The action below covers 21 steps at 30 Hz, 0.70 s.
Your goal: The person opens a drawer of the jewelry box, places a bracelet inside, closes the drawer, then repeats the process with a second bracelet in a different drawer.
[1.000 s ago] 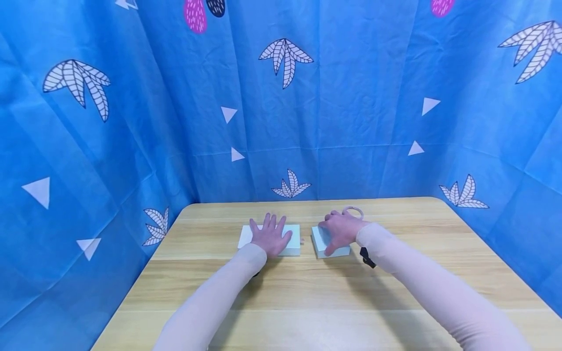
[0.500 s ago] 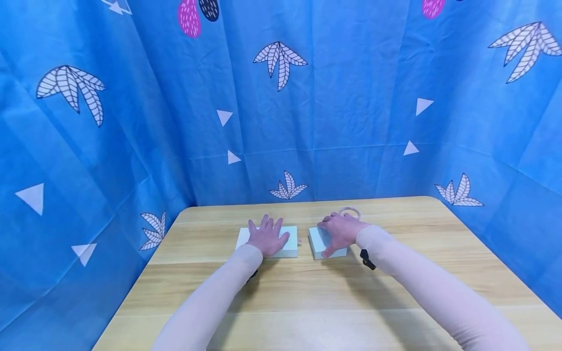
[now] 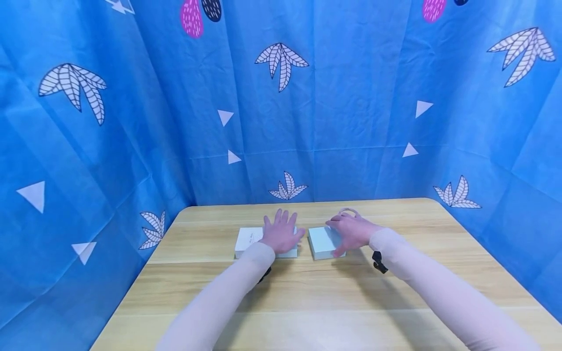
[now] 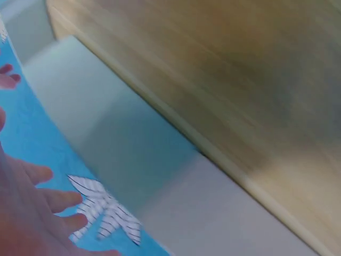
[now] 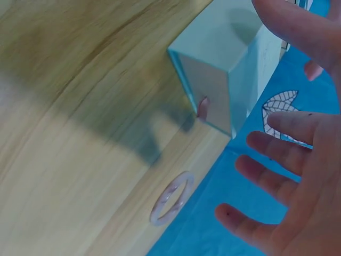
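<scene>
A long low box point(image 3: 249, 237), white with lettering at its left end and pale green at its right, lies on the table. Over its right part my left hand point(image 3: 281, 236) is spread, fingers straight; the left wrist view shows the fingers apart from the box top. To the right lies a separate mint-green box point(image 3: 322, 240) with a small pink tab point(image 5: 203, 108) on its end face. My right hand point(image 5: 314, 176) hovers at that box's right side, fingers spread and holding nothing. Beyond this hand lies a pale pink, marbled bangle point(image 5: 172, 198), partly hidden in the head view.
The wooden table point(image 3: 281, 302) has its far edge against a blue patterned curtain point(image 3: 351, 97), which also hangs at both sides. Dark wrist straps point(image 3: 379, 262) sit at the sleeves.
My left hand has shifted right, uncovering the lettered white end of the long box. My right hand has drawn right, off most of the mint-green box. Both boxes stay in place.
</scene>
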{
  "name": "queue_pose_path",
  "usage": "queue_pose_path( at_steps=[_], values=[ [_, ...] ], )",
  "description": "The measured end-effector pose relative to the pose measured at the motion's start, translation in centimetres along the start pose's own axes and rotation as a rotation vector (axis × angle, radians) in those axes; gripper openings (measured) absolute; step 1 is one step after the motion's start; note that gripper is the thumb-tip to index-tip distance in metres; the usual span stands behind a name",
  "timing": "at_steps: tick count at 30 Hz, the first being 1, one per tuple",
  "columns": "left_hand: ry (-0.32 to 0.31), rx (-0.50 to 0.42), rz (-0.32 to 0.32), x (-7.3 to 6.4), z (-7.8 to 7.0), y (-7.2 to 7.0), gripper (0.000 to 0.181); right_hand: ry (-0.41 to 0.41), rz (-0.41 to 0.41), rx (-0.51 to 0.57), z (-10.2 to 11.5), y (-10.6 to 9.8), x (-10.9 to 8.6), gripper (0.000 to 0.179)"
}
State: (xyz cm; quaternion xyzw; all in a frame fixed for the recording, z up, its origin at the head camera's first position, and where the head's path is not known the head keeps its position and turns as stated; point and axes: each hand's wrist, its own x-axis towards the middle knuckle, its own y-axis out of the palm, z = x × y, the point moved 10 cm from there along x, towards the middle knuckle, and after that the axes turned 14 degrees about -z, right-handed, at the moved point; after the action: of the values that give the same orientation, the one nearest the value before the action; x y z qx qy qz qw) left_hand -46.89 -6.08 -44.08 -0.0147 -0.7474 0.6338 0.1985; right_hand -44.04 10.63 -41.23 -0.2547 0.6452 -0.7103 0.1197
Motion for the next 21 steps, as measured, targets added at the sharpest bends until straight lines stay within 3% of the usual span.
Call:
queue_pose_path(
  at_steps=[6,12,21],
  values=[
    [0.021,0.031,-0.017,0.0,-3.5,-0.5,0.076,0.016,-0.015,0.038,-0.7,-0.4,-0.8,0.101],
    [0.045,0.073,0.004,0.0,-6.3,0.3,0.077,0.033,-0.002,0.075,-1.7,0.0,-1.7,0.101],
    [0.053,0.068,-0.009,0.5,-8.4,1.5,0.076,0.058,0.004,0.117,-3.1,0.4,-2.7,0.101]
  ],
)
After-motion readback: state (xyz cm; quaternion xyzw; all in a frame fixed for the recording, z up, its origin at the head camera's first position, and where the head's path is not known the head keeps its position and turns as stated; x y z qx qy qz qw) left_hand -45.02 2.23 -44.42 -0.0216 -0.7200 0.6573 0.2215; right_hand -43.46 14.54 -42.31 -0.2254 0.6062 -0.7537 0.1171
